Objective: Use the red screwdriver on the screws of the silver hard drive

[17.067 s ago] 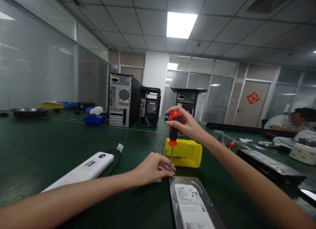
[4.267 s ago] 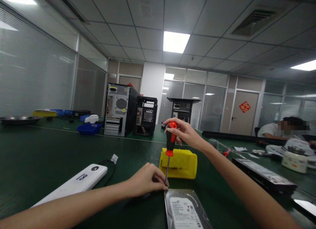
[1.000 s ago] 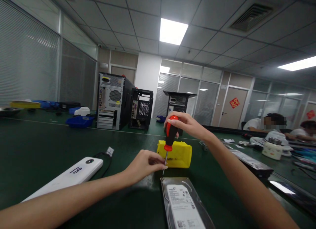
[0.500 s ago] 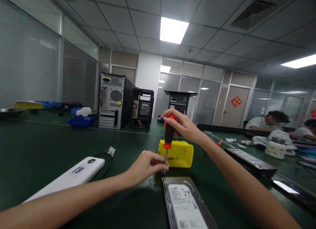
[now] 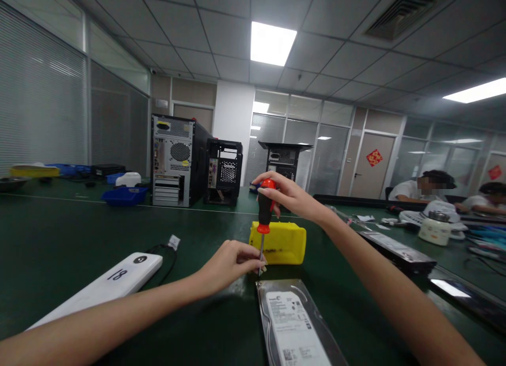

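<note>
My right hand [image 5: 286, 195] is closed round the red and black handle of a screwdriver [image 5: 265, 210], which stands nearly upright with its shaft pointing down. The fingers of my left hand [image 5: 237, 263] pinch the shaft near its lower end. The tip is just beyond the far left corner of a hard drive [image 5: 294, 324] with a white label, lying flat on the green table [image 5: 190, 324]. Whether the tip touches anything is too small to tell. Behind my fingers a yellow bin [image 5: 286, 242] lies with its opening facing me.
A white power bank [image 5: 106, 284] with a cable lies left. Computer cases [image 5: 172, 160] stand at the back, with a blue tray [image 5: 124, 196] beside them. To the right are another drive [image 5: 399, 253], a phone [image 5: 454, 289] and a jar [image 5: 435, 229]. People sit far right.
The whole view has shifted slightly, so things appear a little further left. Both hands keep their hold on the screwdriver.
</note>
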### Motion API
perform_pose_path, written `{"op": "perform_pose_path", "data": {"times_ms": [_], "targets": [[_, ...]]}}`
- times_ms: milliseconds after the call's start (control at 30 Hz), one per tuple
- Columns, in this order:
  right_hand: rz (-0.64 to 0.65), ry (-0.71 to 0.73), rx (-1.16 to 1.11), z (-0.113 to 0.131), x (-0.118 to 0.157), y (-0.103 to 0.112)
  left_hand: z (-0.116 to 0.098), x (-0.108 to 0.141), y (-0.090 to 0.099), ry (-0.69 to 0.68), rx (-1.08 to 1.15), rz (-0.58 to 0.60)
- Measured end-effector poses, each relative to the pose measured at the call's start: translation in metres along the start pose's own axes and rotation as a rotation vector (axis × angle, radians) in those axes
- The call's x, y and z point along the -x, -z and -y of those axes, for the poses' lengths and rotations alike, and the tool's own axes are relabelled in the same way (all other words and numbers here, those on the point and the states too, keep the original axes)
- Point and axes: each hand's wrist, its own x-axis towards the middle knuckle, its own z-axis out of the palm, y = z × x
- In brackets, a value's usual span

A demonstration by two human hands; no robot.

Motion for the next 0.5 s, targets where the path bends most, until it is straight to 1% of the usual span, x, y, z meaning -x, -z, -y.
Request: {"op": "perform_pose_path", "data": {"times_ms": [67, 233, 400, 500], "targets": [[-0.033, 0.009, 0.027, -0.0013, -0.0003, -0.0014, 0.0012, 0.0000, 0.0001, 0.013, -0.005, 0.020], [-0.040, 0.013, 0.091, 0.0018, -0.0005, -0.0003, 0.0040, 0.0003, -0.0007, 0.023, 0.012, 0.065], [-0.156, 0.086, 0.255, 0.0029, -0.0023, -0.0032, 0.0080, -0.0007, -0.0020, 0.029, 0.029, 0.103], [-0.190, 0.128, 0.338, 0.0033, -0.0030, -0.0065, 0.0083, -0.0011, -0.0022, 0.039, 0.034, 0.103]]}}
